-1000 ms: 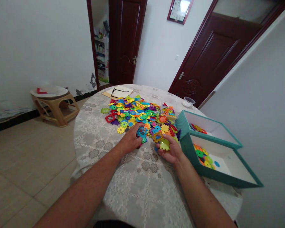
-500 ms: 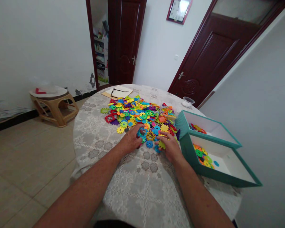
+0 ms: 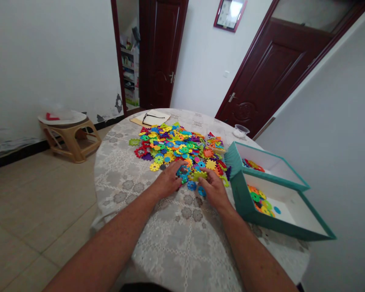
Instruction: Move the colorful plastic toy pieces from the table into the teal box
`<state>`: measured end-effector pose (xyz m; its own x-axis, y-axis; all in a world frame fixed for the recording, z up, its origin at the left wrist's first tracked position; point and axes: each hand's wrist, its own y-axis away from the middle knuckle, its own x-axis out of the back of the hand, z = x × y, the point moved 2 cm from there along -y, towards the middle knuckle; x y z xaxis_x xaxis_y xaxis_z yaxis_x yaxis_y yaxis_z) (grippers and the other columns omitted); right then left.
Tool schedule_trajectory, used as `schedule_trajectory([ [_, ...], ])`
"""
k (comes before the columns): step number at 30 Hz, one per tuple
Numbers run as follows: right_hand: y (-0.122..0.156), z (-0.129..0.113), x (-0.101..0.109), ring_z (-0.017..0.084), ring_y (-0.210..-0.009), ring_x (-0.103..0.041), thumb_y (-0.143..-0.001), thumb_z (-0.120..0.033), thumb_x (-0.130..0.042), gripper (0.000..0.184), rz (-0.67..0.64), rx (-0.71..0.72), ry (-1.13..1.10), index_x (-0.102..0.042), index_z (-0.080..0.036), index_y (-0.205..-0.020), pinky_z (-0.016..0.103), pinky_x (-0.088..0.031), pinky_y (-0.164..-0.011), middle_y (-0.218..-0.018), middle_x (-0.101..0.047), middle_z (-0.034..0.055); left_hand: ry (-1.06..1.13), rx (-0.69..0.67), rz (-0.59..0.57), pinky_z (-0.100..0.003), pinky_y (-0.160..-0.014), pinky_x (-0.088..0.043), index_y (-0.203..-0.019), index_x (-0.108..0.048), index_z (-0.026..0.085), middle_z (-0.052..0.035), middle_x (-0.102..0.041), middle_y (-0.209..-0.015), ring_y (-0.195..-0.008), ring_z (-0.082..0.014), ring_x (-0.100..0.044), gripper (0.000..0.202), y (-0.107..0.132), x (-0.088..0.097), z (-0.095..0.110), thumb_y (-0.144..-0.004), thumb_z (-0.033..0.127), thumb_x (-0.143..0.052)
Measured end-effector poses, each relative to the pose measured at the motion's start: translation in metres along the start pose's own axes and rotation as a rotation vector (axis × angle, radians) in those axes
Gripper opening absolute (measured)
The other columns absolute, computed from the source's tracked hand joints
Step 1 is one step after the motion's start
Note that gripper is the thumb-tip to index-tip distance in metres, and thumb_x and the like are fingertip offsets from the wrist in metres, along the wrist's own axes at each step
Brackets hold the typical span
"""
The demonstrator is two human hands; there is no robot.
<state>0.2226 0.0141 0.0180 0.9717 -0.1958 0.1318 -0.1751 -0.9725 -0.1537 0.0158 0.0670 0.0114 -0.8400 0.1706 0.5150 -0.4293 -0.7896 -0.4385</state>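
A heap of colourful plastic gear-shaped building pieces (image 3: pixel 179 142) lies on the patterned tablecloth. At its near edge my left hand (image 3: pixel 169 179) is closed around a blue gear piece (image 3: pixel 183 170), thumb near me and fingers on the far side. My right hand (image 3: pixel 214 188) pinches a yellow-green toothed piece (image 3: pixel 197 175) between thumb and fingers, just right of the blue one. Two loose blue discs, one of them a notched disc (image 3: pixel 191 185), lie on the cloth between my hands. A yellow square piece (image 3: pixel 211 164) sits beyond my right hand.
Right of the heap stand two teal-edged boxes, the nearer box (image 3: pixel 286 225) holding several pieces. A small clear tray of pieces (image 3: pixel 215 142) is behind the heap. Glasses (image 3: pixel 152 117) rest on paper at the far left; a plastic bowl (image 3: pixel 241 129) sits far right.
My right hand has moved left and closed on the yellow-green piece, bringing it beside the blue one. My left hand has shifted only slightly and keeps its grip.
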Motion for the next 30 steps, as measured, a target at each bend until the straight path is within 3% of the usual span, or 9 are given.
schedule_trajectory([
  [5,0.003,0.001,-0.011,0.015,-0.067,-0.062,-0.082,-0.038,-0.076,0.038,-0.063,-0.040,0.025,-0.073,-0.026,-0.119,0.025,-0.053,-0.059,-0.084,-0.070,-0.0002,0.006,-0.105,-0.096,-0.042,-0.113,-0.047,-0.142,-0.055,0.022,-0.0089,-0.065,-0.135,-0.124,-0.0228,-0.061,0.067,0.002,-0.003,0.009,-0.078,0.003,-0.054],
  [9,0.001,0.007,-0.011,0.017,-0.079,-0.063,-0.090,-0.043,-0.066,0.040,-0.178,0.019,0.089,-0.071,-0.023,-0.125,0.026,-0.055,-0.062,-0.100,-0.071,0.0043,0.041,-0.120,-0.169,-0.040,-0.109,-0.050,-0.141,-0.057,0.025,-0.0071,-0.067,-0.133,-0.121,-0.0228,-0.062,0.063,0.002,-0.002,0.012,-0.081,0.005,-0.053],
  [12,-0.001,0.010,-0.009,0.016,-0.074,-0.061,-0.092,-0.045,-0.063,0.039,-0.189,0.010,0.128,-0.069,-0.023,-0.124,0.026,-0.052,-0.059,-0.095,-0.069,0.0026,0.047,-0.105,-0.184,-0.039,-0.108,-0.050,-0.149,-0.049,0.028,-0.0065,-0.064,-0.142,-0.123,-0.0234,-0.063,0.070,0.002,-0.001,0.012,-0.083,0.007,-0.056],
  [15,-0.001,0.002,-0.008,0.015,-0.070,-0.057,-0.091,-0.045,-0.064,0.031,-0.223,0.012,0.166,-0.068,-0.022,-0.111,0.025,-0.047,-0.059,-0.085,-0.065,-0.0005,0.006,-0.079,-0.168,-0.036,-0.098,-0.054,-0.156,-0.040,0.028,-0.0078,-0.065,-0.139,-0.110,-0.0217,-0.068,0.072,0.002,-0.002,0.010,-0.088,0.015,-0.060],
  [19,0.009,-0.037,-0.002,0.014,-0.067,-0.049,-0.090,-0.041,-0.066,0.020,-0.189,0.156,0.466,-0.061,-0.021,-0.086,0.024,-0.036,-0.059,-0.073,-0.055,-0.0038,-0.067,-0.130,-0.097,-0.031,-0.084,-0.056,-0.144,-0.053,0.024,-0.0044,-0.072,-0.106,-0.087,-0.0173,-0.068,0.051,0.002,-0.002,0.002,-0.094,0.026,-0.062],
  [22,0.012,-0.077,0.021,0.014,-0.065,-0.048,-0.092,-0.041,-0.064,0.021,-0.106,0.240,0.720,-0.059,-0.022,-0.084,0.026,-0.032,-0.059,-0.072,-0.055,-0.0035,-0.190,-0.108,0.040,-0.033,-0.086,-0.054,-0.131,-0.061,0.020,-0.0055,-0.070,-0.100,-0.089,-0.0191,-0.066,0.037,0.000,0.003,-0.006,-0.095,0.026,-0.060],
  [25,-0.005,-0.107,0.065,0.017,-0.067,-0.054,-0.094,-0.043,-0.061,0.021,0.052,0.282,0.953,-0.062,-0.022,-0.091,0.027,-0.036,-0.064,-0.076,-0.063,0.0006,-0.318,-0.033,0.119,-0.035,-0.089,-0.053,-0.122,-0.064,0.020,-0.0064,-0.070,-0.099,-0.092,-0.0208,-0.065,0.029,-0.001,0.007,-0.014,-0.095,0.021,-0.056],
  [27,-0.026,-0.115,0.100,0.021,-0.075,-0.059,-0.093,-0.040,-0.061,0.020,0.182,0.277,1.173,-0.065,-0.021,-0.095,0.030,-0.039,-0.069,-0.084,-0.069,0.0057,-0.370,-0.003,0.105,-0.035,-0.090,-0.053,-0.118,-0.064,0.021,-0.0067,-0.070,-0.101,-0.095,-0.0215,-0.066,0.025,0.000,0.008,-0.016,-0.095,0.021,-0.055],
  [30,-0.056,-0.114,0.148,0.027,-0.086,-0.065,-0.091,-0.031,-0.060,0.023,0.342,0.125,1.425,-0.069,-0.015,-0.106,0.033,-0.042,-0.075,-0.095,-0.073,0.0143,-0.420,-0.026,0.034,-0.036,-0.096,-0.052,-0.112,-0.066,0.022,-0.0084,-0.069,-0.107,-0.105,-0.0241,-0.065,0.020,0.002,0.006,-0.014,-0.093,0.025,-0.060],
])
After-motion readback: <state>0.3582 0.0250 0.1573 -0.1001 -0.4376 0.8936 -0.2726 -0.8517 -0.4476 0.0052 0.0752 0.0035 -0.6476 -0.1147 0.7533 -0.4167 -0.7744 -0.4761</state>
